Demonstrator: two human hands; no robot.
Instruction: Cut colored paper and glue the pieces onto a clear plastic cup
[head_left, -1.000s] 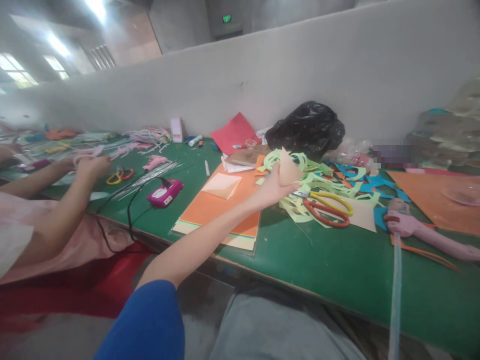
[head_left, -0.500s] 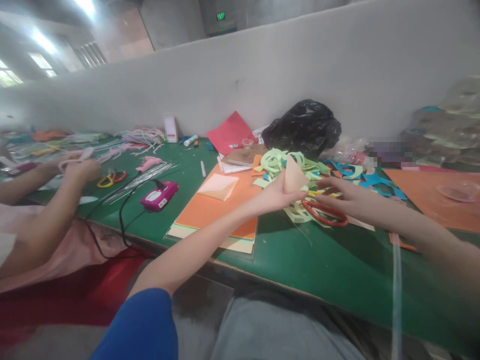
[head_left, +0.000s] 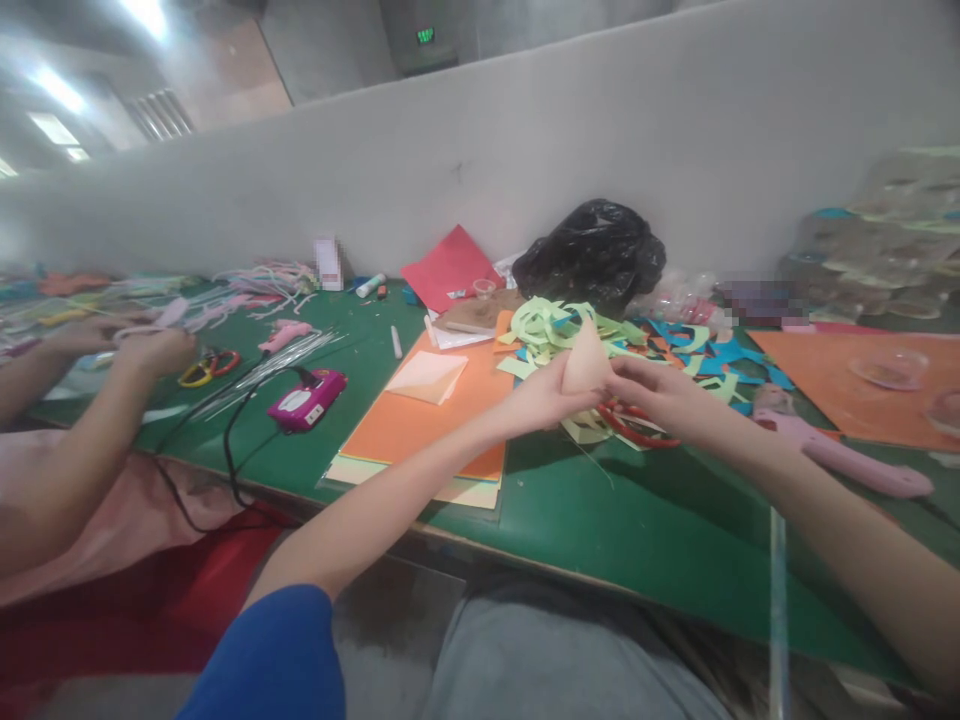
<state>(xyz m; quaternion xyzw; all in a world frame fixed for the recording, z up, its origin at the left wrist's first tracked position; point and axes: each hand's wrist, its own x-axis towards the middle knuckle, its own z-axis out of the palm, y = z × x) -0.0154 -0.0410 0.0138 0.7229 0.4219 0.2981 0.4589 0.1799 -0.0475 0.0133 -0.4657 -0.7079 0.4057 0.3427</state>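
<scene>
My left hand (head_left: 553, 393) is closed on a folded piece of cream paper (head_left: 587, 358), its pointed end upward. My right hand (head_left: 656, 395) meets the paper's lower right side, fingers bent and pinching its edge. Just below that hand, scissors (head_left: 637, 428) with red handles lie among the light green paper scraps (head_left: 555, 325), their blades mostly hidden. To the left, folded pale peach paper (head_left: 427, 376) rests on a stack of coloured sheets with orange paper (head_left: 397, 425) on top.
A black plastic bag (head_left: 592, 250) stands by the wall. A pink glue gun (head_left: 851, 455) lies beyond my right forearm. On the left are a magenta power box (head_left: 307, 400) with cables and a co-worker's hands (head_left: 154, 345). Blue scraps (head_left: 727, 355) lie behind my right hand.
My right hand has moved left from above the scissors and onto the folded paper. My left hand keeps hold of it. The view has shifted slightly right, bringing the pink glue gun into sight.
</scene>
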